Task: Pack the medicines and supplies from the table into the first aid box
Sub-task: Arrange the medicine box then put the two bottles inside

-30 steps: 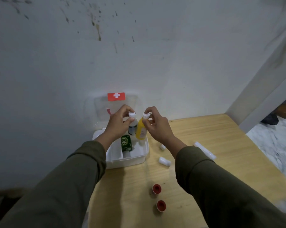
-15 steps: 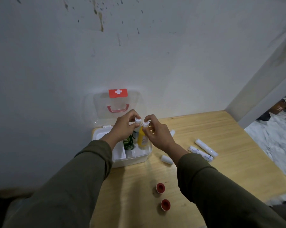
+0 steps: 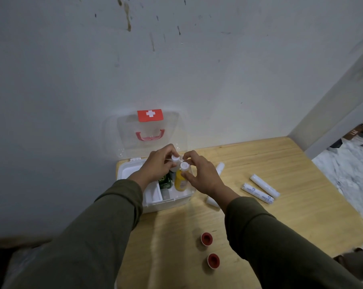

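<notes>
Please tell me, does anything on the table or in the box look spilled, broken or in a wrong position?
Nothing looks spilled or broken. The yellow bottle with a white cap stands upright in the white first aid box. Two small red round caps lie loose on the wooden table, without any visible bottle.

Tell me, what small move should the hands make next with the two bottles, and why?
Probably let go and withdraw. The yellow bottle under the right hand and the white-capped bottle under the left hand already stand upright inside the first aid box, while white rolls wait on the table.
</notes>
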`<move>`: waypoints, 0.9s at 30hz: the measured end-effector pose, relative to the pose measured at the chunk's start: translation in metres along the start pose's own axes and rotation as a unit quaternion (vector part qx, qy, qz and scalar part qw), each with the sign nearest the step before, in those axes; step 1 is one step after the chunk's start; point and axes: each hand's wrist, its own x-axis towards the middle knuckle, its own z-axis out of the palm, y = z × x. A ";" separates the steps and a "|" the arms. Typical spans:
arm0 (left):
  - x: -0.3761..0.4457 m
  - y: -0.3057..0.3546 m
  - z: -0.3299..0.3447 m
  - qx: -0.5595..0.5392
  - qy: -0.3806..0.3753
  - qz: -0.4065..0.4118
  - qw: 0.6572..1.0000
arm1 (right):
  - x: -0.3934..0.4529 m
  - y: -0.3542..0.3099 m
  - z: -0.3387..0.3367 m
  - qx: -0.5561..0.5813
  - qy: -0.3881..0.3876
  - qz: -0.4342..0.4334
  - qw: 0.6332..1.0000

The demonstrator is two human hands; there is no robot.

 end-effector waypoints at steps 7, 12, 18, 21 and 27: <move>-0.002 0.002 0.002 -0.010 0.008 0.003 1.000 | 0.002 0.008 0.006 -0.019 -0.007 0.001 1.000; -0.006 0.003 -0.001 -0.025 0.015 0.003 1.000 | 0.003 0.010 0.009 -0.022 -0.008 0.003 1.000; -0.012 0.006 -0.001 -0.034 0.021 -0.004 0.999 | -0.001 0.011 0.009 -0.031 -0.016 0.005 0.999; -0.011 0.011 -0.004 -0.027 0.036 -0.003 0.999 | -0.004 0.011 0.001 -0.016 -0.017 0.006 1.000; 0.003 0.046 -0.007 0.005 0.064 0.039 0.997 | -0.010 0.020 -0.040 0.003 0.034 0.021 0.999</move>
